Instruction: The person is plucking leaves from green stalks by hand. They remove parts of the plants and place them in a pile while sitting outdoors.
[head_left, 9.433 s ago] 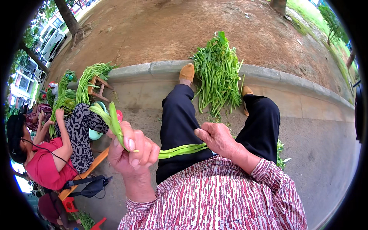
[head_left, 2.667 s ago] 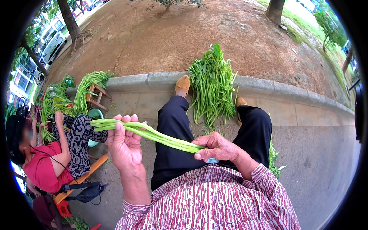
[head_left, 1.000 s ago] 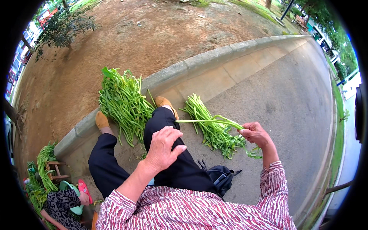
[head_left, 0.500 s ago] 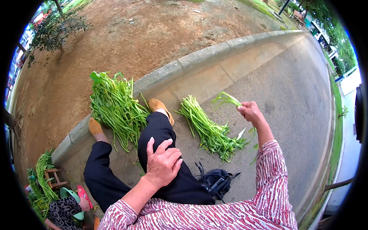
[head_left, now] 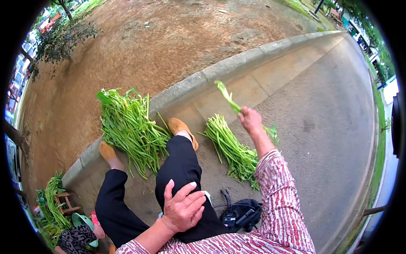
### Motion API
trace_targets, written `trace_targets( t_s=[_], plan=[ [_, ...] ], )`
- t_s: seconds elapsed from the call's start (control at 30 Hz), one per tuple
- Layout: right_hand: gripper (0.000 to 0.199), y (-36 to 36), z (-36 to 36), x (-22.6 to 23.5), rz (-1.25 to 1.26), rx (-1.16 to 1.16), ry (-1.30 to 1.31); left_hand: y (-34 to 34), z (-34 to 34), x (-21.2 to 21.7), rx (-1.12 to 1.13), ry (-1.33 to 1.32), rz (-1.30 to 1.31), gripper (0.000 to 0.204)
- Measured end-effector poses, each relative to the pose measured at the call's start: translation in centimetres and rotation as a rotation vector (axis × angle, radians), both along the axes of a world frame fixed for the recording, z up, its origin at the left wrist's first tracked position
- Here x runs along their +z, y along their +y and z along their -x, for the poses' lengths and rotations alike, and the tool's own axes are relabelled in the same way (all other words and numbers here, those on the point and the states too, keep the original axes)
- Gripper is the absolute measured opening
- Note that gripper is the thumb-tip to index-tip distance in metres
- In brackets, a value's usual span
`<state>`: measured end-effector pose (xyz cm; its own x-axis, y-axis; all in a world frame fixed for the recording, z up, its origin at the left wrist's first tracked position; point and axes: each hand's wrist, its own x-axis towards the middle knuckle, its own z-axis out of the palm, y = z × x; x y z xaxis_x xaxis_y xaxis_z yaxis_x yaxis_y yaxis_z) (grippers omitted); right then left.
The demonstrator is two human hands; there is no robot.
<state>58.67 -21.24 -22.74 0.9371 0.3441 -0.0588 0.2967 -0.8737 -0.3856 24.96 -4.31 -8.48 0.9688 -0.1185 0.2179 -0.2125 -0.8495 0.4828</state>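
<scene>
While the right hand (head_left: 251, 120) clenches a slender bunch of pale-green leafy stems (head_left: 228, 97) that juts ahead of its fingers, a low pile of similar green stems (head_left: 230, 146) lies on the grey pavement (head_left: 330, 122) below them. A firm but uncrushing grip would likely keep the bunch aligned; the left hand (head_left: 183, 207), fingers loosely spread and empty, has black trousers (head_left: 179, 169) beneath them.

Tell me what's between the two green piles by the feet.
Head view: a tan shoe and dark trouser leg lie between the large pile and the small pile.
</scene>
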Motion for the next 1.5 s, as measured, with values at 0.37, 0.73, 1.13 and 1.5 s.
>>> trace_targets(
  t_s=[0.37,0.73,1.13,1.5],
  plan=[
    [0.023,-5.3,8.7,-10.0,0.109,0.036,0.257,-0.1,-0.3,-0.3,-0.031,0.011,-0.016,0.022],
    [0.026,-5.7,3.5,-7.8,-0.122,-0.191,0.231,-0.1,-0.3,-0.2,-0.037,0.011,-0.015,0.022],
    [0.021,-3.9,-2.6,-2.6,-0.385,-0.123,0.18,0.2,0.0,-0.5,-0.049,0.011,-0.015,0.022],
    [0.017,-7.7,6.1,-5.6,-0.081,0.117,0.153,0.1,-0.2,-0.4,-0.03,0.017,-0.005,0.022]
  ],
)
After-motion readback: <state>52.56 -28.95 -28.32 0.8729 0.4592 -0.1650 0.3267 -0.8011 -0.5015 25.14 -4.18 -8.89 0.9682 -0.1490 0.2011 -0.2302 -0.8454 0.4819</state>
